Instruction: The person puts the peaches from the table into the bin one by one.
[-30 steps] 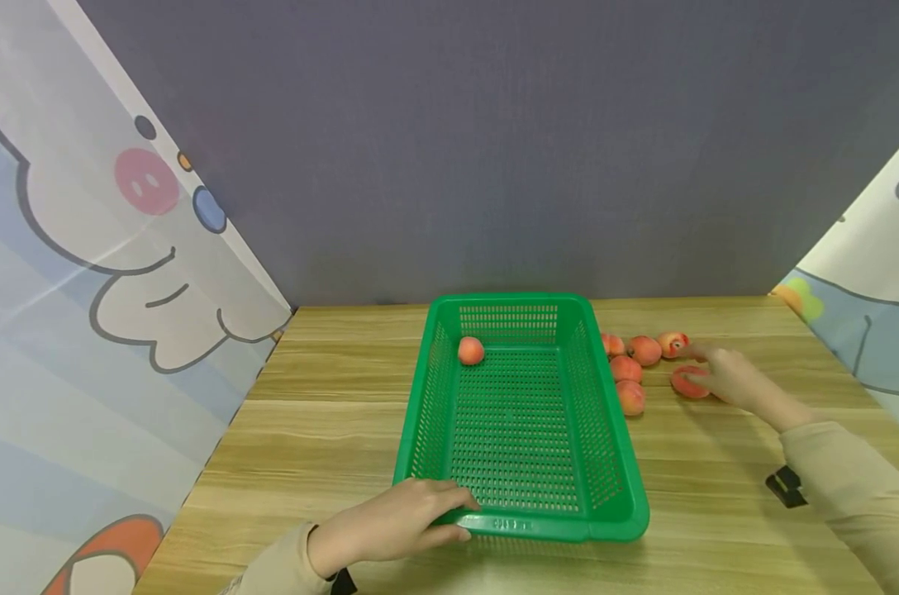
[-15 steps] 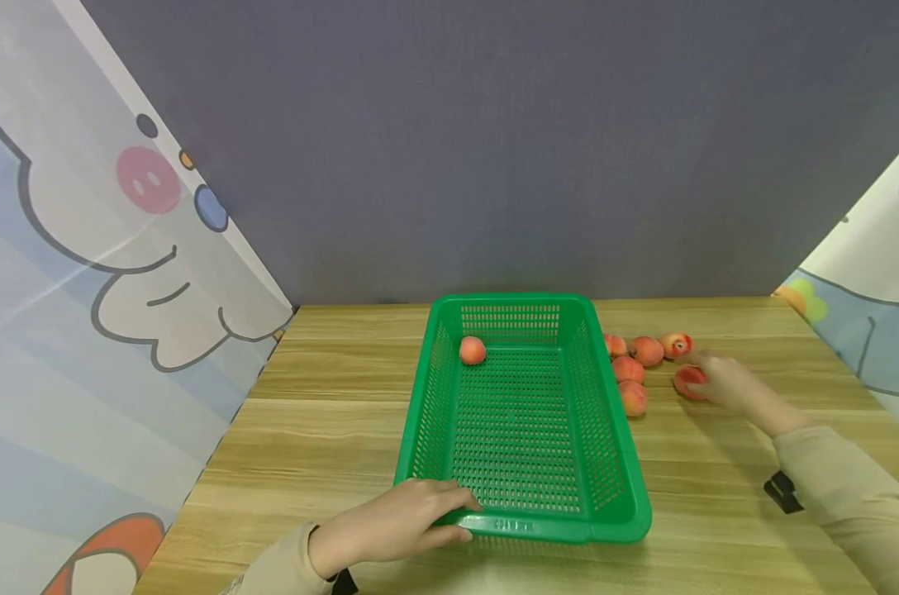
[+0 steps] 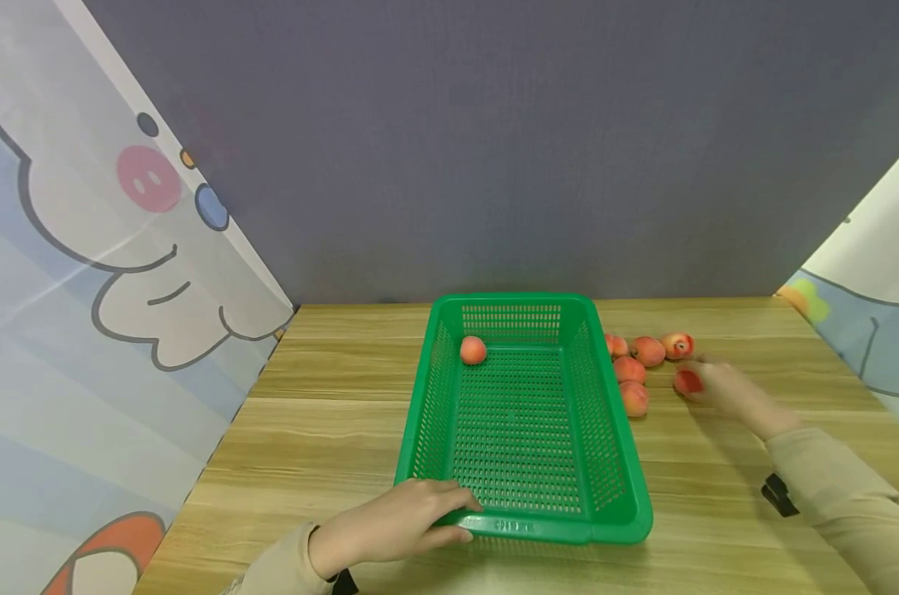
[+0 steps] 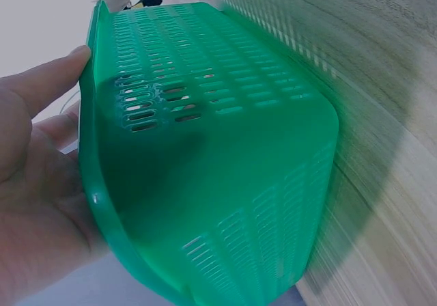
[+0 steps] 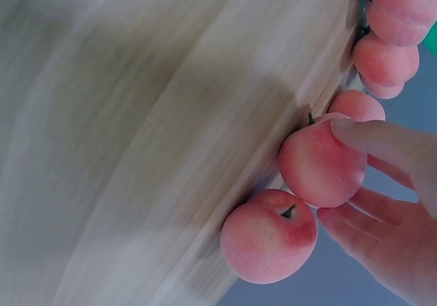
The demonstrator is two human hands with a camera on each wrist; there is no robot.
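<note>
My right hand (image 3: 728, 395) pinches a red-orange peach (image 5: 321, 162) on the table, thumb on one side and fingers on the other. Right beside the pinched fruit, in the right wrist view, is another peach (image 5: 268, 241) with a small green stem. My left hand (image 3: 401, 522) grips the near rim of a green plastic basket (image 3: 539, 526). Its thumb lies on the outer side of the rim in the left wrist view, with fingers over the inside. One peach (image 3: 473, 350) sits inside the basket, toward its far left corner.
Several more peaches (image 3: 630, 370) lie along the basket's right side on the wooden table (image 3: 330, 430). A dark grey panel (image 3: 494, 149) stands behind the table, with cartoon-printed sheets (image 3: 145, 273) to either side.
My right hand's fingers have come in around the peach, covering more of it, and the hand has shifted slightly left. My left hand stays on the basket rim.
</note>
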